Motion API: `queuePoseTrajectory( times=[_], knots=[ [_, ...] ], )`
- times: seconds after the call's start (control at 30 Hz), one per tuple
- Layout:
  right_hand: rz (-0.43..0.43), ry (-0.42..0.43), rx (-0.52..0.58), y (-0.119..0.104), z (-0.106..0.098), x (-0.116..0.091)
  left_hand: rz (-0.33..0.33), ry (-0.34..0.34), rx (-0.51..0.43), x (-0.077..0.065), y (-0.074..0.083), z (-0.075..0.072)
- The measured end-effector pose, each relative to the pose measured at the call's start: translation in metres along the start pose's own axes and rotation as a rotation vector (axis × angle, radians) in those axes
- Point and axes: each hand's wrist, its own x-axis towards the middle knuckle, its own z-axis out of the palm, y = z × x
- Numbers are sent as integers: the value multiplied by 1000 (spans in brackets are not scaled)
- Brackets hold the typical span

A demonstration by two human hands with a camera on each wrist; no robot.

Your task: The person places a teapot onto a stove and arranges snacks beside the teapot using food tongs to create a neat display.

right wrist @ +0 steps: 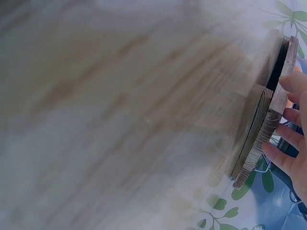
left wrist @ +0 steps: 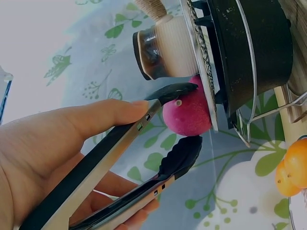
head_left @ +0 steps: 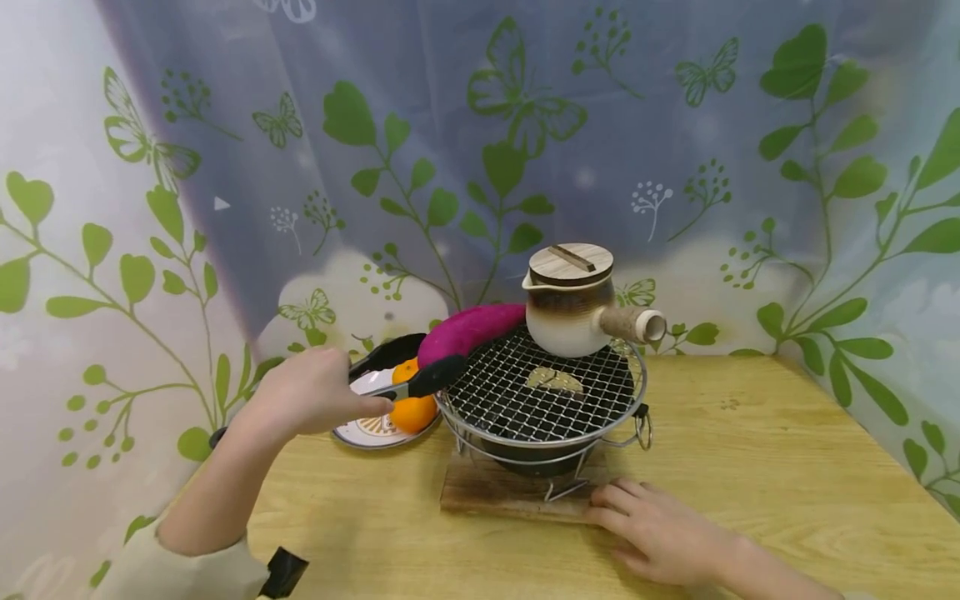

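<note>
Fingers curled round black-tipped tongs (head_left: 438,375), a person's left hand (head_left: 315,392) apparently positions a purple sweet potato (head_left: 465,332) across the grill's (head_left: 517,404) rear-left edge; a careful release seems needed. The right hand's (head_left: 660,533) fingers, relaxed, touch the board's (head_left: 495,493) front-right corner.

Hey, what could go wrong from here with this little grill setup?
The long purple vegetable sits right beside the round cream-and-brown pot, so dragging it might knock the pot. One end reaches the rim of the round silver wire grate, so it could fall if the left hand's black-tipped metal tongs slip. The right hand touches the rectangular brown wooden board underneath, so a push might jolt everything.
</note>
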Motion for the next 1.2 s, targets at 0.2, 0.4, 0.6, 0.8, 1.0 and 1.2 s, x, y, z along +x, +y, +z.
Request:
queuePoseTrajectory(
  times=[0.2,0.4,0.6,0.8,1.0,1.2],
  knots=[
    [-4,4,-5,1,0,1,7,5,13,-1,1,1],
    [-5,5,-7,0,0,0,-1,-2,-2,-3,0,1],
    [-2,2,6,1,1,0,20,1,26,-9,4,-1],
    [10,-11,7,3,0,-1,98,54,77,-14,10,-2],
    [5,-18,14,3,-1,0,82,49,57,-13,7,0],
    [9,-23,25,2,0,-1,117,74,56,-11,4,3]
  ],
)
